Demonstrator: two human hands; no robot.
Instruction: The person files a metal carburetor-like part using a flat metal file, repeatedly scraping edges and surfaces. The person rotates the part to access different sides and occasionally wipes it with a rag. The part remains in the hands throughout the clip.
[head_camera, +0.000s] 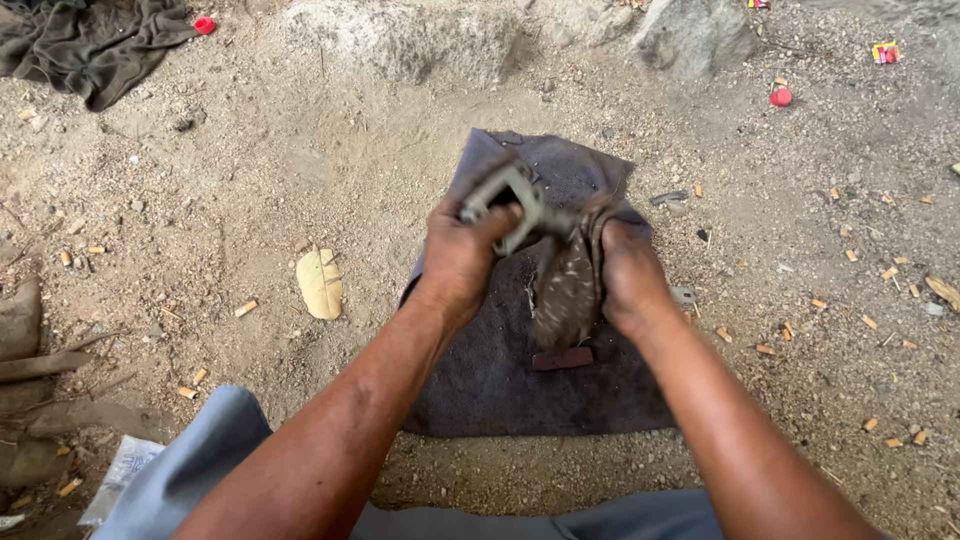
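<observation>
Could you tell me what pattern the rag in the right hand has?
The rag is brown with small pale speckles, seen in the head view.

Your forearms are bare, no sleeves reaching them, your hands ungloved and dusty; you wear light grey-blue trousers (190, 450).

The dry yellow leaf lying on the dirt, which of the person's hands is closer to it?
Left. The left hand, gripping a grey metal part, is just right of the yellow leaf. The right hand, clutching a spotted rag, sits farther right, over the dark cloth.
</observation>
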